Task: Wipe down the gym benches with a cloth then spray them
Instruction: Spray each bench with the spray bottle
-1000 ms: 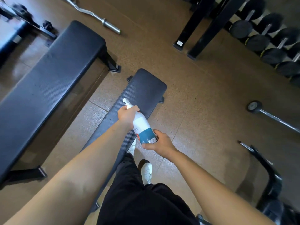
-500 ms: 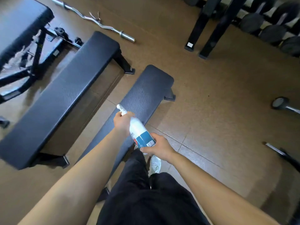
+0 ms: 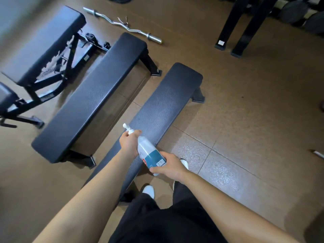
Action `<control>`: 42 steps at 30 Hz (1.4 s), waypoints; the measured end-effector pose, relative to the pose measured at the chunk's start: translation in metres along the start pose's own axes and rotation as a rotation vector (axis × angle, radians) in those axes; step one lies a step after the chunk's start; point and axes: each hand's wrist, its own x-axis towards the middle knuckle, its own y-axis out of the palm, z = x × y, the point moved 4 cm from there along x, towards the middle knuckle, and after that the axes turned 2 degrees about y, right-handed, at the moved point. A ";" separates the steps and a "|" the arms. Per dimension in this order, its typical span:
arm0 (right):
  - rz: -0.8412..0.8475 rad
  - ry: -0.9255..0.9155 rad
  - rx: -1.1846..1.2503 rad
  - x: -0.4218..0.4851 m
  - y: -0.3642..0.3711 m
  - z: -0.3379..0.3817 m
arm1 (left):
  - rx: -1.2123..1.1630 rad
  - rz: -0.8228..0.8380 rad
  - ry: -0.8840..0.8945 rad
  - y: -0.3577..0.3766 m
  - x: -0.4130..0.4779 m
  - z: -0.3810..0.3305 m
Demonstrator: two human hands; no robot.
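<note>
A white spray bottle (image 3: 148,151) with a teal label is tilted over the near black flat bench (image 3: 163,106). My left hand (image 3: 129,142) grips its neck just below the white nozzle, which points up and to the left. My right hand (image 3: 169,165) holds the bottle's base from below. A second flat bench (image 3: 91,95) lies parallel on the left. An adjustable bench (image 3: 40,42) stands at the far left. No cloth is in view.
A curl bar (image 3: 122,23) lies on the brown floor beyond the benches. Black rack legs (image 3: 235,30) stand at the upper right, with dumbbells (image 3: 298,13) behind them. My legs and white shoes (image 3: 149,191) are beside the near bench's right edge.
The view has swung left and back, bringing the adjustable bench and more of the curl bar into sight. Both hands keep the same hold on the bottle over the near bench.
</note>
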 end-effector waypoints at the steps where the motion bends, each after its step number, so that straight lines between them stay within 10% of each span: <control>1: -0.003 -0.003 -0.015 -0.002 0.008 -0.001 | -0.001 -0.014 -0.010 -0.009 0.000 0.005; 42: -0.193 -0.073 0.110 -0.109 0.477 -0.081 | 0.035 0.129 0.051 -0.430 0.003 0.154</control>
